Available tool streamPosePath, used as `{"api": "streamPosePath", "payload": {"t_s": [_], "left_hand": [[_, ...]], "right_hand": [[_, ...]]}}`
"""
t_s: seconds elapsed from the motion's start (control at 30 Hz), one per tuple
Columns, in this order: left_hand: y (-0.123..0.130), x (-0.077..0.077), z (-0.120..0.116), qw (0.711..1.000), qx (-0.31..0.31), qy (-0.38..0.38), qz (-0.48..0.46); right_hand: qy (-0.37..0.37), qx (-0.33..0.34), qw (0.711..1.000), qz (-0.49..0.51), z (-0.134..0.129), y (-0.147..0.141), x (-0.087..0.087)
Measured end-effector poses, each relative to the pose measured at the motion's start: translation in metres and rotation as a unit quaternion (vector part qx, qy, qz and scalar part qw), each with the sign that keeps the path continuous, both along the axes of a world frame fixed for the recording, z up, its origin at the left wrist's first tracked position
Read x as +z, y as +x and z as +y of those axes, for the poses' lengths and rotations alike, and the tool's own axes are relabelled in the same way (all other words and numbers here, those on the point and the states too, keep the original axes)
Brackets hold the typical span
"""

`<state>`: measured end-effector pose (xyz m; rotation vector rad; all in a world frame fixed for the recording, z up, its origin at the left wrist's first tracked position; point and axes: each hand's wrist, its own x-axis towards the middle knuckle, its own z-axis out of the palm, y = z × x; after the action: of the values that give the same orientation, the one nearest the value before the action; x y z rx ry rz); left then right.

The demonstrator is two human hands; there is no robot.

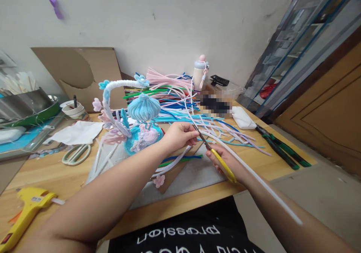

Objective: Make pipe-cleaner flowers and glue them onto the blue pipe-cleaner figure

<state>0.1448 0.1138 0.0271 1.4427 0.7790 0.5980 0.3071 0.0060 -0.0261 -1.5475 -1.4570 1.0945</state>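
Note:
My left hand [182, 135] pinches a white pipe cleaner [248, 167], whose long end runs down over my right forearm. Yellow-handled scissors [222, 164] are in my right hand [221, 157], their blades pointing up and left beside the left fingertips. Whether the blades touch the pipe cleaner I cannot tell. Left of my hands stands a fuzzy craft piece with a blue shell-like top [144, 108], a blue round base and a white arch [124, 83] bearing blue and pink flowers. A small pink flower [159, 180] lies near the mat's front edge.
Many coloured pipe cleaners [172, 83] are heaped behind my hands. A yellow glue gun [31, 208] and pale-handled scissors [76, 155] lie left. Green-black pliers [282, 147], a white box-like object [243, 118] and a bottle [199, 74] are right and behind. Cardboard [104, 64] leans on the wall.

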Motion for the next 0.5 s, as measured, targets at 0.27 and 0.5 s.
{"api": "streamPosePath", "payload": {"t_s": [0.27,0.5], "left_hand": [[0.021,-0.014,0.015,1.0,0.023,-0.003,0.008],[0.017,-0.02,0.016,1.0,0.026,-0.012,0.013]], "right_hand": [[-0.006,-0.051,0.995,-0.084,0.012,0.001,-0.002],[-0.034,-0.003,0.999,-0.036,0.013,0.006,-0.012]]}}
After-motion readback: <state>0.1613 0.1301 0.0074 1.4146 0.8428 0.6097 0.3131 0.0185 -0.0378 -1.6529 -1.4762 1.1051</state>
